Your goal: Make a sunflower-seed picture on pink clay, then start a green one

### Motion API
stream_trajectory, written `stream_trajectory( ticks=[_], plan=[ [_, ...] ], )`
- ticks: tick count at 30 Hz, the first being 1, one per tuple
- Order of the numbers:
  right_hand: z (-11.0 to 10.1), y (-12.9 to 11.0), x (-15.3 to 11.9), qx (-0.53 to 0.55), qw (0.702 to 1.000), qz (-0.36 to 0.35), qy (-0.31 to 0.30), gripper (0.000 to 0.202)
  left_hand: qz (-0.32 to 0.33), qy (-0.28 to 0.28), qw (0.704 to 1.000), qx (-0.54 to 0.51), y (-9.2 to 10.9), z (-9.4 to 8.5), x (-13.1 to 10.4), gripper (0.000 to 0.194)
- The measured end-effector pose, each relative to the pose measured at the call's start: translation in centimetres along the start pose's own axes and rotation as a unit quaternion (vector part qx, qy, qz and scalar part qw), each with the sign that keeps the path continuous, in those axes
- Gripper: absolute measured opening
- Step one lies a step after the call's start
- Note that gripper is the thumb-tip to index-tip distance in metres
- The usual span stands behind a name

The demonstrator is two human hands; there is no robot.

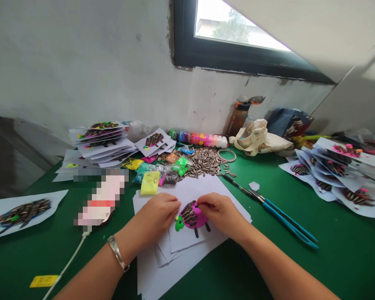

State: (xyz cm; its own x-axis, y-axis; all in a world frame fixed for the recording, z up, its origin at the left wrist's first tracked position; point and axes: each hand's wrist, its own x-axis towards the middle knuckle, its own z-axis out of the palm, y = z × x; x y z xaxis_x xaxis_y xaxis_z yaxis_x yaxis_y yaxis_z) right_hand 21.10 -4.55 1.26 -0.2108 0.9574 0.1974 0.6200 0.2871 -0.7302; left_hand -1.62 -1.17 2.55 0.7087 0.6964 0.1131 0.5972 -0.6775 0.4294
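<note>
A sheet of white paper (181,243) carries a clay animal picture: a magenta body (202,220), a green head (179,223) and dark legs. Striped sunflower seeds (189,213) cover the left part of the body. My right hand (221,212) is at the body's upper right edge, thumb and finger pinched on a dark sunflower seed, mostly hidden. Left of the picture, my left hand (159,212) rests on the paper with fingers curled together near the green head; whether they hold anything is hidden. More paper sheets lie underneath.
Behind the paper lie a pile of sunflower seeds (206,160) and bagged clay (150,182). Tweezers with blue handles (289,223) lie right, beside a dark pen (236,183). Stacks of seed pictures (108,150) stand at both sides. A blurred-out device with a cable (70,258) sits left.
</note>
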Motion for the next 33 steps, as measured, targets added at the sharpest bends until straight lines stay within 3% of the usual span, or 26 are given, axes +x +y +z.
stream_trajectory(
  ticks=[19,33],
  plan=[
    [0.9,0.3,0.4,-0.085,0.996,-0.029,-0.004,0.021,0.010,0.013,1.000,0.021,0.2,0.5,0.0,0.026],
    [1.5,1.1,0.3,-0.119,0.992,-0.038,0.032,0.019,0.014,0.019,0.999,0.039,0.4,0.6,0.1,0.026]
  ],
)
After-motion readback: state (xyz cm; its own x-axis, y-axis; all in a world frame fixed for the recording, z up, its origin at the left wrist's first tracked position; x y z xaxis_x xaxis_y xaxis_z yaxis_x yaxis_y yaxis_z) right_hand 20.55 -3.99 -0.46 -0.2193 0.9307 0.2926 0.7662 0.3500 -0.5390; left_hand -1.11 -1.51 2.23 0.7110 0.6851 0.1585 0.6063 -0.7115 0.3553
